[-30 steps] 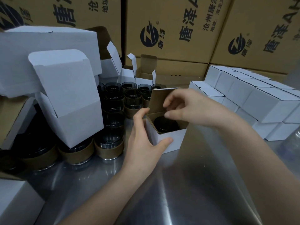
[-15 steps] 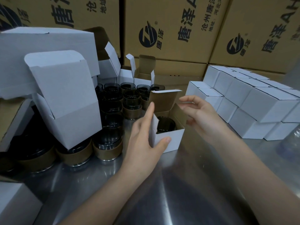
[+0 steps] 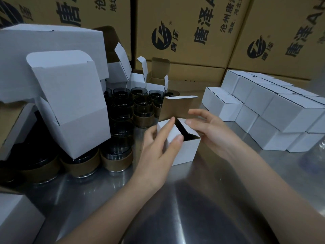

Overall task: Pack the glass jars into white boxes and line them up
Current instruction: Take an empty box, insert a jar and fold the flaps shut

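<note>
At mid-table: the box [image 3: 186, 153] I am closing stands on the steel table [image 3: 175, 208] between my two hands.
Jar: it sits inside the box and shows only as a dark patch [image 3: 182, 132] in the gap between the side flaps.
Left hand [image 3: 158, 152]: the forefinger [image 3: 167, 126] lies straight along the left flap [image 3: 169, 133] and presses it flat over the opening. The thumb rests at the flap's front corner. I cannot tell how the other fingers lie.
Right hand [image 3: 212, 132]: the fingers [image 3: 195, 112] are loosely spread and slightly bent, holding nothing. One fingertip appears to touch the right flap [image 3: 192, 132].
Lid [image 3: 179, 108]: it is upright at the back, with its brown inner face towards me.
Change: half a second ago both side flaps stood open and the jar's top was in plain sight. Now the left flap is down and the right one leans inward. A second ago my right hand was over the opening; it has since drawn back to the box's right side.
Meaning: I judge the jar seated and the work moved from filling to closing. The right flap, then the lid, are yet to go down.
Row: the packed boxes [image 3: 281, 117] stand stacked at the right, apart from this one, which has yet to join them.
Waiting: more jars [image 3: 140, 104] crowd behind my left hand. Open boxes [image 3: 70, 103] lean over them at the left.
</note>
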A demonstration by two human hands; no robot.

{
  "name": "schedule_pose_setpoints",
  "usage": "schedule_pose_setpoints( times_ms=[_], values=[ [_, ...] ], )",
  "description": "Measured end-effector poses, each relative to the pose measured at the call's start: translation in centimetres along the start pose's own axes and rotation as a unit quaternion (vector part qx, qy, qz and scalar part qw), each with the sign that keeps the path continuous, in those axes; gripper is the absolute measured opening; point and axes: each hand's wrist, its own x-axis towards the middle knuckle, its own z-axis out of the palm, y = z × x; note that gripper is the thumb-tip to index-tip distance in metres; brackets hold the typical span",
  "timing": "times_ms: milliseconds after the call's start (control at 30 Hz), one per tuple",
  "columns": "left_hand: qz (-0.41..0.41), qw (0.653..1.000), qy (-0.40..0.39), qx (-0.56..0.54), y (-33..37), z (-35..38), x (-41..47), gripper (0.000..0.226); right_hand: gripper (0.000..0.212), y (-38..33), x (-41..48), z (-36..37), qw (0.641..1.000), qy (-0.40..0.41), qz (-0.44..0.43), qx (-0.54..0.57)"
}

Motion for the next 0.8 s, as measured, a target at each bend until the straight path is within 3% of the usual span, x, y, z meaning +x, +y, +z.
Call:
schedule_pose_setpoints(
  times_ms=[100,200,433,633,700,800],
  values=[
    [-0.015,1.000,0.009,-0.007,0.17,-0.08,0.01,0.052,0.027,0.19,0.14,0.06,1.000,0.000,-0.002,-0.009],
    [-0.015,1.000,0.009,0.001,0.22,-0.20,0.25,0.033,0.027,0.35,0.22,0.18,1.000,-0.006,-0.005,-0.020],
    [-0.022,0.994,0.039,-0.096,0.45,-0.30,0.64,0.016,0.040,0.64,0.29,0.24,0.999,-0.024,-0.030,-0.024],
    [-0.020,0.983,0.048,-0.174,0.16,-0.49,0.79,0.059,0.036,0.30,-0.02,0.16,0.996,-0.049,-0.052,-0.060],
    [-0.013,0.983,0.034,-0.178,0.15,-0.48,0.79,0.060,0.040,0.12,-0.03,0.13,0.993,-0.029,-0.056,-0.097],
    [-0.013,0.986,0.026,-0.163,0.32,-0.45,0.70,0.042,0.038,-0.07,0.06,0.06,0.992,-0.028,-0.052,-0.110]
  ],
)
